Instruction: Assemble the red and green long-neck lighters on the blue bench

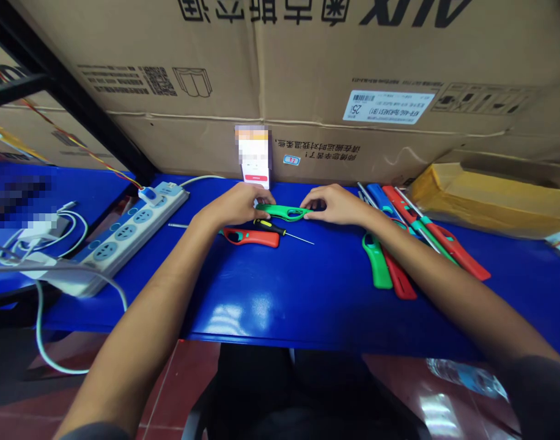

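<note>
Forearms point(142, 318): stretched forward over a blue workbench point(302, 287).
Left hand point(234, 205): narrow grip, fingers pinching one end of a green plastic lighter point(282, 212).
Right hand point(332, 205): narrow grip, fingertips on its other end.
Position: held between both hands, just beyond a red lighter point(252, 237) and a screwdriver point(271, 227).

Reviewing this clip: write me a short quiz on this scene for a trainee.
1. True or false: the left hand and the right hand both touch the green plastic lighter.
2. Multiple choice: what lies beside the screwdriver on the blue table? A) a red-and-teal lighter B) a cardboard box C) a water bottle
3. Fill in the missing word: the white power strip lies to the person's ____ of both hands.

Key: 1 true; 2 A; 3 left.
</note>
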Tool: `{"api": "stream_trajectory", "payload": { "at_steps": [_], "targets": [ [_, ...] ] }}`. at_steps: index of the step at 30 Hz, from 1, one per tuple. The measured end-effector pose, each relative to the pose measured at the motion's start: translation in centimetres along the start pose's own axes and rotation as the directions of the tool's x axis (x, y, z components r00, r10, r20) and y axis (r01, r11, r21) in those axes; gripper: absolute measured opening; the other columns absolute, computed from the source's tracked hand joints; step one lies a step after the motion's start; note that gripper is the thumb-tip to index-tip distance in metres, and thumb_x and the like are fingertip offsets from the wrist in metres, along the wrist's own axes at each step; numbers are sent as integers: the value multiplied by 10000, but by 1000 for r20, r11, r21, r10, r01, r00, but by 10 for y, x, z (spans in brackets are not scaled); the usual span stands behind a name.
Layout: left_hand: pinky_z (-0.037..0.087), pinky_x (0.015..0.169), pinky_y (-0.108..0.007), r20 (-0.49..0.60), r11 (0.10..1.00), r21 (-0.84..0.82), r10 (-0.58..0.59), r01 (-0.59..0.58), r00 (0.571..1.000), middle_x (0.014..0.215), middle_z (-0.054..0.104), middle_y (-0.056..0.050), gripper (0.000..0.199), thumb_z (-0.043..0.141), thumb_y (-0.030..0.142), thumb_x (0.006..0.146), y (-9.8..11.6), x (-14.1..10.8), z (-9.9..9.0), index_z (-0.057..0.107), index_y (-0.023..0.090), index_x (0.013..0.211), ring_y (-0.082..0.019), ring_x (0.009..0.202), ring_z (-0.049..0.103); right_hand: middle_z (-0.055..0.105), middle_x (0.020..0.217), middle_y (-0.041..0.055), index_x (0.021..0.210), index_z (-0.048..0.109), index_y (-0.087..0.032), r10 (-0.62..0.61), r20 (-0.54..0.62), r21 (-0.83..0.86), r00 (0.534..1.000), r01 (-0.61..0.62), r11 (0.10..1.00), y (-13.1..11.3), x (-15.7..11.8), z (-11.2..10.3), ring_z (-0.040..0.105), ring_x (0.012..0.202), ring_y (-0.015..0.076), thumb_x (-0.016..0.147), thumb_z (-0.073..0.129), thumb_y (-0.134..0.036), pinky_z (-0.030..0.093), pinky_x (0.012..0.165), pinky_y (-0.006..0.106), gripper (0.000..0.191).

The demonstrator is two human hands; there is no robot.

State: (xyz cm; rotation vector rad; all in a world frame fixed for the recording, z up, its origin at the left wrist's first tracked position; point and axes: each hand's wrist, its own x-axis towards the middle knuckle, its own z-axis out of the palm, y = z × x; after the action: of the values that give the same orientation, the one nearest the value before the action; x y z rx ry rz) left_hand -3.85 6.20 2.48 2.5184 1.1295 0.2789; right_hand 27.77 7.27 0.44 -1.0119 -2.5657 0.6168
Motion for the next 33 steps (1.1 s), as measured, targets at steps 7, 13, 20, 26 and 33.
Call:
{"api": "stream_trajectory", "payload": {
  "at_steps": [7,13,20,26,33],
  "targets": [
    [551,993,-395,-32,1000,-5,-10,10,999,1239,836,-125,360,808,324,903,0,1,2,835,161,1222,-263,1083,754,843,1122,90,1185,864,-220,2,-79,13,997,-1,1000,-8,-1,5,760,968,262,935,880,-459,577,908,414,346],
    [562,989,-380,-46,1000,-22,-17,16,999,1240,838,-111,351,810,307,903,-1,1,2,835,179,1229,-250,1081,753,817,1152,93,1199,858,-240,-19,-84,-70,996,13,997,-16,1,14,733,1034,278,982,832,-412,546,943,432,278],
    [562,1003,-380,-41,1000,2,-27,27,999,1238,838,-107,350,820,298,904,-1,0,1,834,177,1232,-255,1094,756,814,1140,102,1222,870,-225,-30,-76,-86,997,23,996,-16,1,15,732,1022,280,993,813,-353,535,926,425,269],
    [552,1022,-389,-28,1000,-9,-15,15,999,1254,833,-114,356,793,330,922,-2,0,2,827,174,1240,-258,1108,753,816,1144,104,1232,868,-217,-27,-67,-65,997,23,998,-13,1,14,733,995,265,1005,820,-368,537,914,413,277],
    [545,998,-383,-26,1000,-11,4,-4,1000,1224,836,-106,331,787,350,931,-3,0,1,832,193,1219,-258,1088,751,819,1163,101,1222,868,-235,-13,-44,-48,999,11,999,-12,0,12,730,995,264,1017,811,-382,546,934,423,258]
  ]
}}
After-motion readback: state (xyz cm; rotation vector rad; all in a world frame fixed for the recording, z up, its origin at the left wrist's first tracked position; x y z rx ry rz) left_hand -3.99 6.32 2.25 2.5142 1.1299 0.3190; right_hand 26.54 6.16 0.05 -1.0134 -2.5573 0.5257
